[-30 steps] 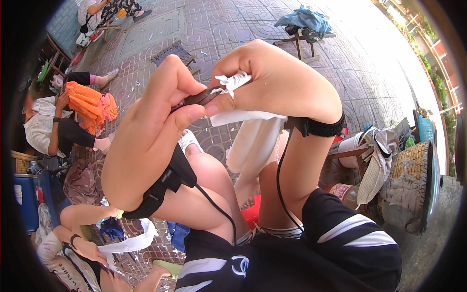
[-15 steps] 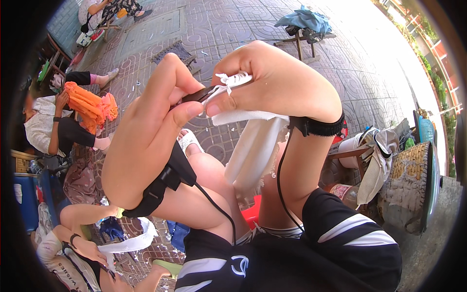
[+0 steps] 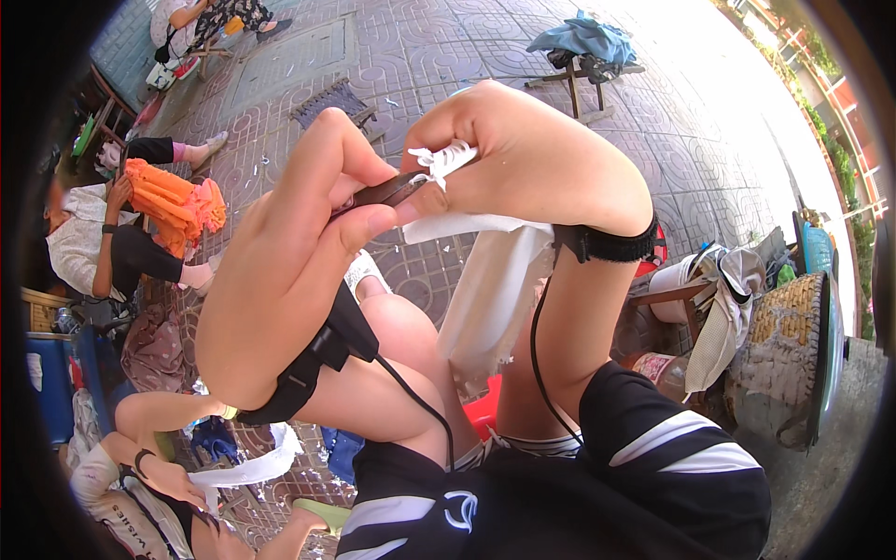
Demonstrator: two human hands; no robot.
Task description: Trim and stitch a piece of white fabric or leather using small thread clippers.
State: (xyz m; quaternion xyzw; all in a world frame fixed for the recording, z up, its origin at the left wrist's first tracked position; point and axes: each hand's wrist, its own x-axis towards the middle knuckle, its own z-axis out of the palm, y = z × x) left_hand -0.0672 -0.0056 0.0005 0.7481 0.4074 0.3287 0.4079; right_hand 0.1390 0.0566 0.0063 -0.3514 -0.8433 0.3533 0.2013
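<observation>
White fabric strip [image 3: 485, 289] hangs from your right hand [image 3: 532, 159], its frayed upper end [image 3: 446, 161] sticking out between your thumb and fingers, which are pinched shut on it; the rest drapes down in front of your knees. Your left hand [image 3: 299, 243] is closed around a small dark cutting tool [image 3: 387, 191], its tip touching the cloth right where the other hand grips. Both wrists carry black straps with cables. To your left a seated person holds an orange bundle [image 3: 173, 201]; patterned paving [image 3: 420, 56] lies beyond
</observation>
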